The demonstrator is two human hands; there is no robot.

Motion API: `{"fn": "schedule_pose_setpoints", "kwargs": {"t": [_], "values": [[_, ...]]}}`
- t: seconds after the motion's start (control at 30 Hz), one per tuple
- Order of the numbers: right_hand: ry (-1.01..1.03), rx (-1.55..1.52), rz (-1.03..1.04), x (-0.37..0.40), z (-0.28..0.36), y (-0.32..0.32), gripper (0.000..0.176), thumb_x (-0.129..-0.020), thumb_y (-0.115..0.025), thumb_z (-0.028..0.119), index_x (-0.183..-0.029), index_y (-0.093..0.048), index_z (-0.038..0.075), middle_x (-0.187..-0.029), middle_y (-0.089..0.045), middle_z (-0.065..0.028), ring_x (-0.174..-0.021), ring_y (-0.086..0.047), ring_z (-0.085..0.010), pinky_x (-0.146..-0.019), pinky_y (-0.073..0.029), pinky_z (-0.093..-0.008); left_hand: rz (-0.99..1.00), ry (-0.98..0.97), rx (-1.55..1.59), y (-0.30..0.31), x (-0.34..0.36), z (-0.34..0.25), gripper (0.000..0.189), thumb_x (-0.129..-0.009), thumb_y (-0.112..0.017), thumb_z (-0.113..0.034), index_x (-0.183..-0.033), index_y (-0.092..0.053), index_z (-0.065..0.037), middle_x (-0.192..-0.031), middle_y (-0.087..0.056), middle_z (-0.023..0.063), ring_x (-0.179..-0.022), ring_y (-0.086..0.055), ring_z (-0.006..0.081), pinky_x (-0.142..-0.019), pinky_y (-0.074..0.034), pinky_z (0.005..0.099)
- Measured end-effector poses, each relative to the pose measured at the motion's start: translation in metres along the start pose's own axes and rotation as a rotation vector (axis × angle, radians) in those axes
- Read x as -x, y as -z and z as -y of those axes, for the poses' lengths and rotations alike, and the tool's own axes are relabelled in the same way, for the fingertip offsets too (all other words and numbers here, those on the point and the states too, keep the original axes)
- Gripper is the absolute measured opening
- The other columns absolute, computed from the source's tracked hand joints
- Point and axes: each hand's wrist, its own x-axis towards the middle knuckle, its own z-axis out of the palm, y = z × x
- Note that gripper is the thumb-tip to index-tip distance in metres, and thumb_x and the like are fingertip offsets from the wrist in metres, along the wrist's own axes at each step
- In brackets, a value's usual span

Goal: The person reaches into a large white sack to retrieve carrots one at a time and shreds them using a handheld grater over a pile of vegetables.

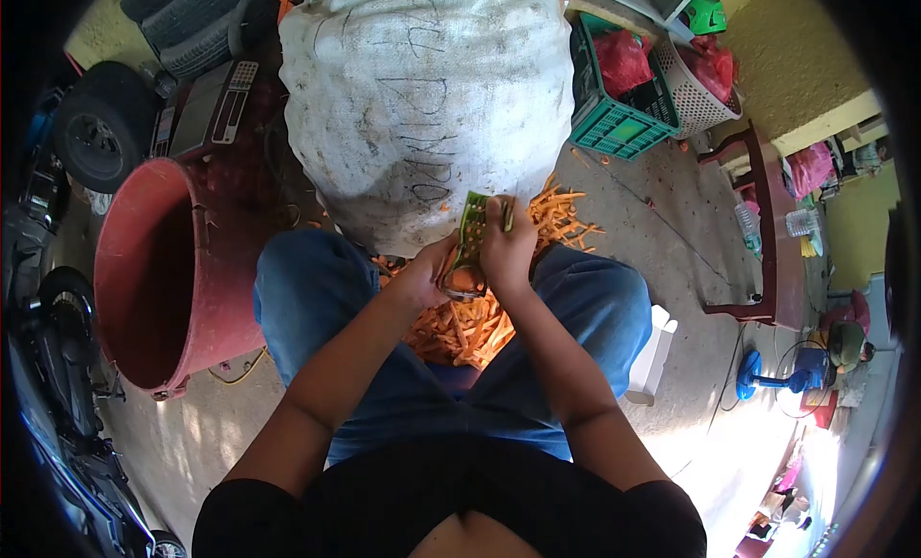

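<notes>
One carrot [466, 282] in left hand [430, 270], peeler [472, 222] in right hand [510, 251]; sack [422, 97] close ahead.

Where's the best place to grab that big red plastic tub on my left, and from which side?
Take the big red plastic tub by its thick rim, probably the stretch nearest your left knee, reaching down from above. It stands upright and open, so the rim is exposed all round.

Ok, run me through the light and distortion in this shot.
Head view: fisheye bends the edges, with black corners; sun blows out the floor at lower right; the left hand and right hand sit in even shade, sharp enough to show the green tool.
</notes>
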Motion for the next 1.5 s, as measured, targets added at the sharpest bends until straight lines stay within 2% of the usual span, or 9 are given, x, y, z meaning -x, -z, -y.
{"fn": "schedule_pose_setpoints", "kwargs": {"t": [0.13, 0.3, 0.57, 0.73, 0.87, 0.97, 1.17, 1.3, 1.5], "values": [[-0.123, 0.050, -0.300, -0.045, -0.046, 0.021, 0.024, -0.082, -0.047, 0.018, -0.070, -0.052, -0.002, -0.056, -0.053, -0.0121, -0.045, -0.048, -0.0197, -0.044, -0.039, -0.0313, -0.233, 0.259, -0.480, -0.031, 0.018, 0.000, 0.037, -0.086, -0.038, -0.032, -0.099, -0.046, 0.002, -0.086, -0.056, 0.0130, -0.073, -0.058, 0.0213, -0.064, -0.049, 0.0322], [-0.313, -0.148, -0.546, -0.070, -0.049, 0.057, 0.027, -0.082, -0.047, 0.018, -0.066, -0.051, -0.002, -0.051, -0.050, -0.0064, -0.043, -0.044, -0.0125, -0.042, -0.035, -0.0292, -0.059, 0.204, -0.408, -0.026, 0.022, -0.002, 0.038, -0.085, -0.039, -0.035, -0.099, -0.044, 0.000, -0.081, -0.054, 0.0128, -0.068, -0.057, 0.0229, -0.057, -0.049, 0.0358], [-0.168, -0.109, -0.018, -0.007, 0.001, 0.008, 0.020, -0.082, -0.049, 0.018, -0.078, -0.052, -0.002, -0.061, -0.054, -0.0112, -0.055, -0.050, -0.0160, -0.052, -0.039, -0.0289, -0.093, -0.043, 0.048, -0.005, -0.004, -0.001, 0.034, -0.086, -0.036, -0.033, -0.097, -0.046, -0.002, -0.086, -0.055, 0.0097, -0.075, -0.056, 0.0223, -0.059, -0.049, 0.0367], [-0.110, 0.076, 0.000, -0.008, 0.004, 0.005, 0.019, -0.081, -0.048, 0.014, -0.079, -0.054, -0.003, -0.060, -0.054, -0.0155, -0.051, -0.052, -0.0223, -0.050, -0.040, -0.0313, -0.208, 0.058, -0.144, -0.017, 0.005, -0.002, 0.038, -0.087, -0.032, -0.033, -0.100, -0.046, 0.001, -0.086, -0.056, 0.0113, -0.073, -0.057, 0.0210, -0.063, -0.049, 0.0337], [-0.158, 0.198, -0.348, -0.060, -0.056, 0.035, 0.022, -0.080, -0.048, 0.017, -0.074, -0.055, -0.003, -0.056, -0.055, -0.0139, -0.046, -0.051, -0.0212, -0.045, -0.039, -0.0326, -0.319, 0.090, -0.543, -0.037, 0.020, 0.002, 0.040, -0.087, -0.031, -0.034, -0.097, -0.046, 0.002, -0.079, -0.056, 0.0125, -0.066, -0.057, 0.0216, -0.061, -0.048, 0.0333], [-0.323, 0.113, -0.426, -0.067, -0.065, 0.048, 0.026, -0.082, -0.048, 0.019, -0.070, -0.052, -0.003, -0.055, -0.052, -0.0104, -0.045, -0.047, -0.0178, -0.045, -0.038, -0.0308, -0.118, 0.072, -0.530, -0.026, 0.022, 0.000, 0.039, -0.087, -0.032, -0.035, -0.096, -0.045, 0.001, -0.076, -0.055, 0.0111, -0.064, -0.056, 0.0200, -0.060, -0.047, 0.0319], [-0.307, -0.290, -0.170, -0.027, -0.012, 0.019, 0.026, -0.083, -0.047, 0.022, -0.074, -0.052, -0.002, -0.055, -0.049, -0.0093, -0.049, -0.046, -0.0155, -0.048, -0.038, -0.0292, -0.220, -0.001, -0.242, 0.005, 0.000, -0.001, 0.036, -0.088, -0.032, -0.032, -0.100, -0.045, 0.000, -0.081, -0.055, 0.0097, -0.073, -0.056, 0.0184, -0.063, -0.048, 0.0333], [-0.057, -0.008, 0.025, 0.001, -0.008, -0.002, 0.024, -0.083, -0.047, 0.020, -0.076, -0.053, -0.002, -0.060, -0.054, -0.0134, -0.054, -0.052, -0.0204, -0.052, -0.040, -0.0326, -0.205, -0.091, -0.029, -0.006, 0.000, 0.008, 0.036, -0.087, -0.032, -0.032, -0.101, -0.045, -0.002, -0.086, -0.055, 0.0097, -0.078, -0.056, 0.0183, -0.065, -0.049, 0.0331], [-0.252, 0.048, -0.288, -0.044, -0.059, 0.021, 0.026, -0.080, -0.049, 0.023, -0.073, -0.054, -0.001, -0.062, -0.055, -0.0148, -0.052, -0.051, -0.0222, -0.048, -0.039, -0.0319, -0.279, 0.140, -0.456, -0.030, 0.019, 0.001, 0.036, -0.087, -0.035, -0.033, -0.104, -0.046, -0.003, -0.091, -0.055, 0.0109, -0.078, -0.056, 0.0165, -0.065, -0.049, 0.0304]]}}
